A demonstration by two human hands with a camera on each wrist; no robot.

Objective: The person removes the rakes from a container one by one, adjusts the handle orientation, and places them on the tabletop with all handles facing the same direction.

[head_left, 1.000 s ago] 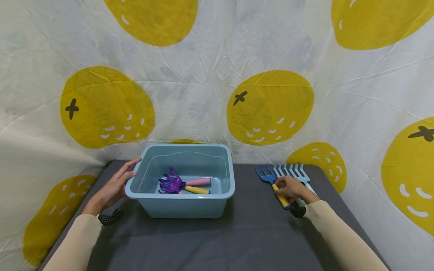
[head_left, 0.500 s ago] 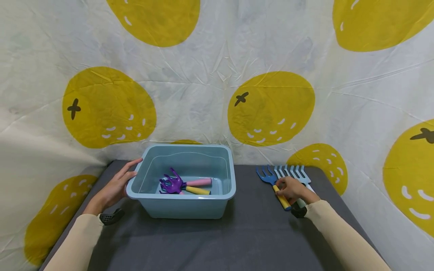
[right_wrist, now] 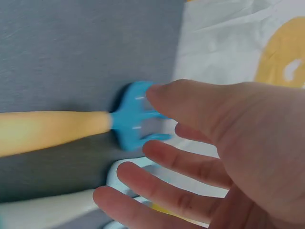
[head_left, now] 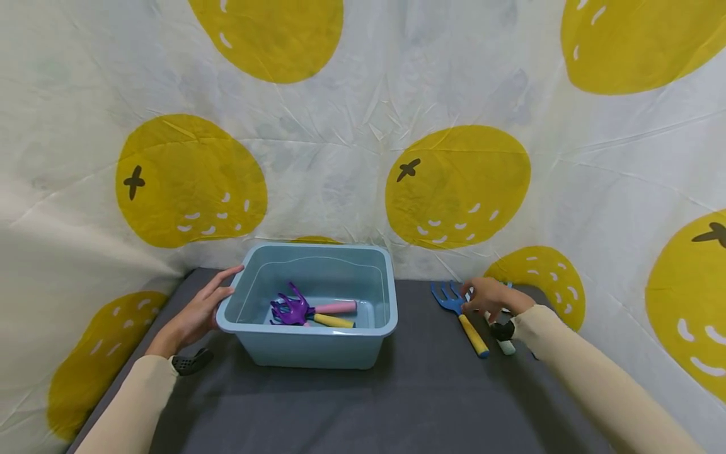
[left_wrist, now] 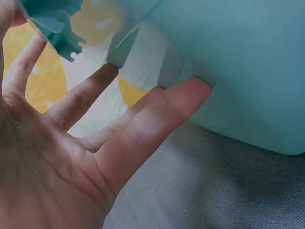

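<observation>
My left hand [head_left: 195, 309] rests its extended fingers along the left side of a light blue plastic tub [head_left: 317, 347]. In the left wrist view, the fingertips meet the tub wall [left_wrist: 257, 95]. On the right, my right hand [head_left: 489, 296] hovers over the head of a blue garden hand fork [head_left: 452, 305] with a yellow handle. The right wrist view has its fingers spread apart over the blue head [right_wrist: 128, 117], gripping nothing. Beside it lies a pale hand rake [right_wrist: 62, 205], largely covered by the hand and sleeve in the head view.
Inside the tub lie a purple claw-shaped hand rake [head_left: 293, 310], a pink handle [head_left: 336, 307] and a yellow handle [head_left: 334, 321]. A dark grey cloth [head_left: 317, 410] covers the table. A fruit-print curtain [head_left: 323, 183] rises right behind it.
My right hand has left the yellow handle of the fork and moved forward toward the tines, its wrist raised. The left hand stays at the tub. The head view has shifted slightly.
</observation>
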